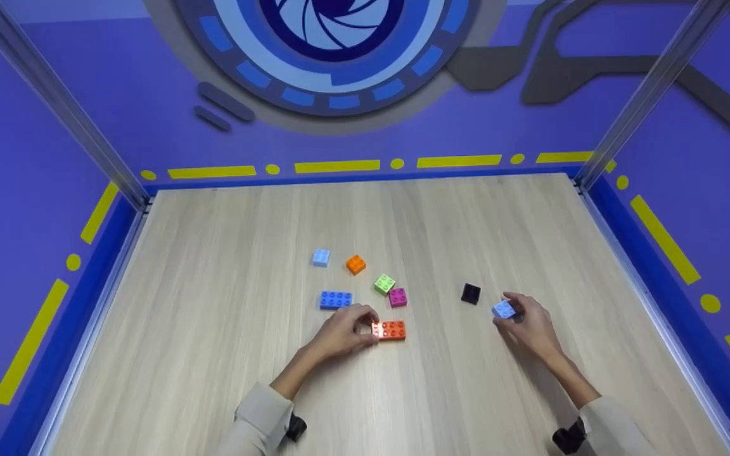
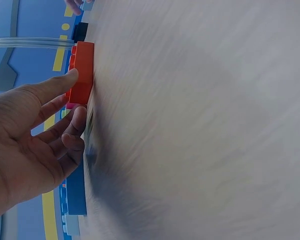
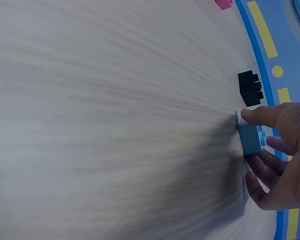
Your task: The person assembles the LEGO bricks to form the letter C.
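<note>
My left hand [image 1: 342,332] is at the left end of a long red-orange toy brick [image 1: 393,330], thumb on its near side and index finger on its far side. In the left wrist view, the thumb presses the face of that red-orange brick [image 2: 83,72], while the other fingers curl below it. Off to the right, my right hand [image 1: 533,324] pinches a small light blue brick [image 1: 503,309] between thumb and fingers, studs up. The right wrist view has this light blue brick [image 3: 250,139] close over the tabletop. A black brick [image 1: 471,293] lies just left of the right hand.
A long blue brick [image 1: 336,299] lies just beyond the left hand. Farther back are another light blue brick [image 1: 321,257] and an orange brick [image 1: 356,264]. Lime green [image 1: 384,284] and magenta [image 1: 398,297] bricks sit side by side. Blue panels wall the wooden table [image 1: 225,253].
</note>
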`<state>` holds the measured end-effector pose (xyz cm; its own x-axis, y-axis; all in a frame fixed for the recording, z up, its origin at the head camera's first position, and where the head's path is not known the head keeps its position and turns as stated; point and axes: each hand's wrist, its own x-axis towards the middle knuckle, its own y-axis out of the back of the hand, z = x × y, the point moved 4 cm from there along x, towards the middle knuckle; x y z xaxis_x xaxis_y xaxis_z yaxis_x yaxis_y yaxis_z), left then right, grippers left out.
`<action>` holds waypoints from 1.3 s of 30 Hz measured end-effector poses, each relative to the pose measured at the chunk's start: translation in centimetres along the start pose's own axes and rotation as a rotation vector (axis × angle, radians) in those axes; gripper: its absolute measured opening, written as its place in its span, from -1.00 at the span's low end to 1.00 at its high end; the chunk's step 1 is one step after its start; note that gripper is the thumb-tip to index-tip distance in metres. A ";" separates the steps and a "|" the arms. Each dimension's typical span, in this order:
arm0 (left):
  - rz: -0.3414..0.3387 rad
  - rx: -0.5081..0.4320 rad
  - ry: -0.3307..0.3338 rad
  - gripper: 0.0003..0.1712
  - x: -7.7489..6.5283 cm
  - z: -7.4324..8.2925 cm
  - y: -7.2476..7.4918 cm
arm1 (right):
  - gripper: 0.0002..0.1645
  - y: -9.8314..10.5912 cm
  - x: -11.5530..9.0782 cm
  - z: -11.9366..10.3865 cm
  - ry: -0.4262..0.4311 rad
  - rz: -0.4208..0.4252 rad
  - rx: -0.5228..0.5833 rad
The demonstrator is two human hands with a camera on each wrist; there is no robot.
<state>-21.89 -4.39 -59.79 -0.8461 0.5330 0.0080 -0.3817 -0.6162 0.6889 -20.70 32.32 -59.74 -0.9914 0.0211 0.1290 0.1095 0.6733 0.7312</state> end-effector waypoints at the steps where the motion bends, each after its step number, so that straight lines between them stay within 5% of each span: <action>1: 0.000 -0.001 0.002 -0.61 0.0 0.0 0.0 | -0.37 0.0 0.0 0.0 -0.005 0.001 0.002; 15: 0.010 -0.002 0.000 -0.61 0.0 0.0 -0.1 | -0.44 0.0 -0.3 -1.2 0.019 0.001 0.002; 39: 0.011 0.012 0.013 -0.58 -0.1 0.1 0.0 | -0.42 -3.5 -0.6 -8.4 0.328 -0.110 0.164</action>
<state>-21.77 -4.44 -59.74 -0.8551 0.5184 0.0067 -0.3673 -0.6149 0.6978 -19.91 23.74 -56.69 -0.9181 -0.2779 0.2825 -0.0360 0.7684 0.6389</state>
